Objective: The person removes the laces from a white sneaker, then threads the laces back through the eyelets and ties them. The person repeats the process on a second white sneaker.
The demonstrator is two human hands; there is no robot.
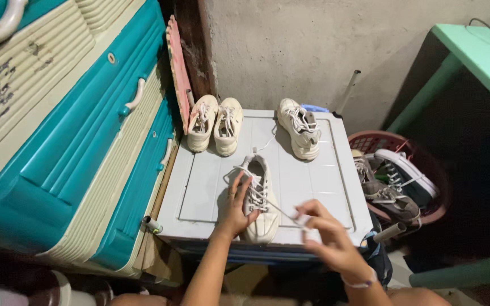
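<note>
Head view: left hand (235, 207) steadies the near white sneaker (260, 198); right hand (325, 235) pinches its lace (283, 212) taut. Best pull evenly, keeping the shoe pinned flat.

Cream sneaker (260, 198) on a pale grey surface (319, 187); teal-and-cream ribbed drawers (80, 141) at nine o'clock; red latticed basket (421, 164) at three o'clock.

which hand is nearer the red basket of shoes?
Right. The right hand pinches a lace at the table's front right, closer to the red basket. The left hand rests on the cream shoe, farther away.
</note>
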